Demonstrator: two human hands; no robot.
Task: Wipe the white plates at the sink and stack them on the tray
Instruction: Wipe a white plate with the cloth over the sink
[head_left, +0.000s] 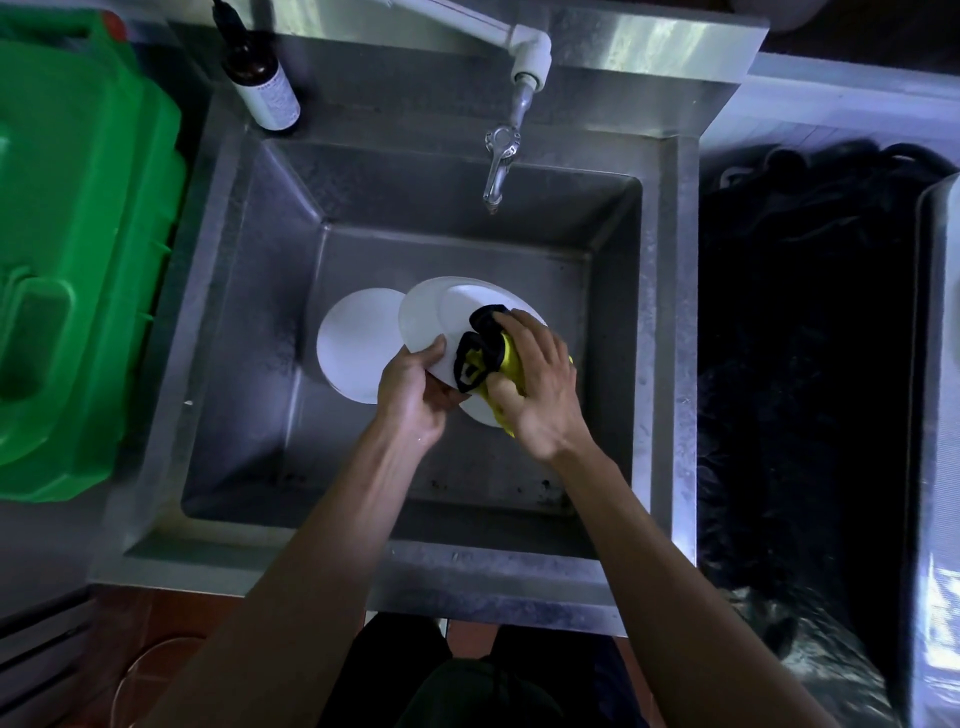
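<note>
Head view is looking straight down into a steel sink (218, 291). Far out to the left of the left hand, a green plastic container (78, 260) is sitting beside the sink, and a brown bottle (260, 78) with a pale label is standing on the sink's back left corner, well beyond that hand. Just to the left of the left hand, a white plate (353, 343) is lying flat on the sink bottom, its right edge tucked under the plate being held.

The left hand (410, 395) is gripping the near-left rim of a second white plate (441, 322), thumb curled over the top of the rim and fingers underneath, holding it tilted above the sink bottom. The plate is lying between the two hands, reaching away from them toward the tap.

On that plate, a yellow and black cloth (483, 358) is being pressed down by the right hand (540, 395). Its fingers are curled round the bunched cloth, with the fingertips (506, 318) on the black part and the thumb against the yellow part.

Beyond the right hand, a metal tap (501, 166) is hanging over the back of the sink. To the right of the right hand, past the sink's wall, a dark area is lying in shadow; its contents cannot be told.
</note>
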